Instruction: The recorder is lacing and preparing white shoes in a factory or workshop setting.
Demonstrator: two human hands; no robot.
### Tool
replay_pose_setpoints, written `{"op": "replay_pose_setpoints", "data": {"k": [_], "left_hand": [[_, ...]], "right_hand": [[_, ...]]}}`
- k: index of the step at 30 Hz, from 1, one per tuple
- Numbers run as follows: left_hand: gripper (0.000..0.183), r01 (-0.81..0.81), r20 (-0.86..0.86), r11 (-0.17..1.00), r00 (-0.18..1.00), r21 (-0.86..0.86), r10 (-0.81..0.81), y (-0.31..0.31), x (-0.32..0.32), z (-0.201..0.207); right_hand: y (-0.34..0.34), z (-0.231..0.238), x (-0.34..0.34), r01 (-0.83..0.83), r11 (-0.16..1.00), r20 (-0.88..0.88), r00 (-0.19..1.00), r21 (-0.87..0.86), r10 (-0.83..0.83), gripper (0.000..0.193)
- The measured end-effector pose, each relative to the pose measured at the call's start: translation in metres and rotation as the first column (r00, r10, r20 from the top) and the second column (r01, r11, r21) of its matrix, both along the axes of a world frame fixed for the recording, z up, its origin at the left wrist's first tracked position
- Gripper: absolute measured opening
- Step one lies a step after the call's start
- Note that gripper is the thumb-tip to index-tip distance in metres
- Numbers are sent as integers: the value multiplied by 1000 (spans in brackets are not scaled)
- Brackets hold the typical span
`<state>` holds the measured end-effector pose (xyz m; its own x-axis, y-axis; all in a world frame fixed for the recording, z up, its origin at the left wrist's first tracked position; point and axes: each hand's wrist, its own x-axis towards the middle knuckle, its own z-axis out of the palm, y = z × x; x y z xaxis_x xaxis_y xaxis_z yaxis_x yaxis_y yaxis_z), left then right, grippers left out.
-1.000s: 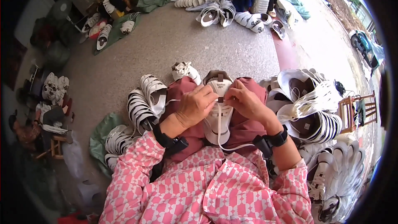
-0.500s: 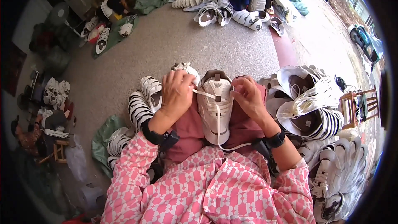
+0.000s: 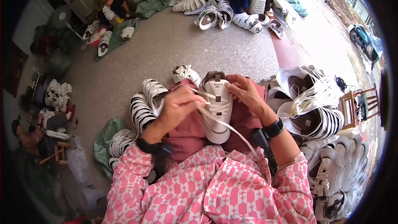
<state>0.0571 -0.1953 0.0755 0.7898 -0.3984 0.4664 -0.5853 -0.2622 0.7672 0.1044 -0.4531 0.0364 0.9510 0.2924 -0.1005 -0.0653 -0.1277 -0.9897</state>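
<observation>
A white sneaker upper (image 3: 219, 130) with a brown collar lies between my knees, toe toward me, its laces partly threaded across the tongue. At its left side my left hand (image 3: 180, 104) is closed, pinching a white shoelace (image 3: 232, 130). One strand of lace runs from that hand over the front of the upper toward my lap at the right. My right hand (image 3: 243, 92) grips the upper's right edge near the collar, thumb on the tongue side and fingers partly hidden behind it. Another white upper (image 3: 185, 74) with laces sits just beyond my left knee.
Stacked uppers (image 3: 143, 107) lie at my left on green sheeting (image 3: 108, 135). At my right are more stacks (image 3: 309, 124) with a bundle of white laces (image 3: 319, 95) on top, beside a wooden chair (image 3: 352, 105). Other people (image 3: 107, 0) sit farther off among piles of uppers.
My left hand has moved down toward me, now pulling a lace strand across the upper's front. My right hand has shifted slightly left onto the upper's edge.
</observation>
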Motion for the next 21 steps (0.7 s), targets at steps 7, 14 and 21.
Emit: {"op": "replay_pose_setpoints", "data": {"k": [7, 14, 21], "left_hand": [[19, -274, -272, 744, 954, -609, 129, 102, -41, 64], [23, -157, -52, 505, 975, -848, 216, 158, -83, 116], [18, 96, -51, 435, 948, -895, -314, 145, -90, 123]], "right_hand": [[-1, -26, 10, -13, 1000, 117, 993, -18, 15, 42], [6, 18, 10, -68, 953, 248, 958, -294, 145, 36], [9, -3, 20, -279, 957, 64, 957, -75, 284, 37]]}}
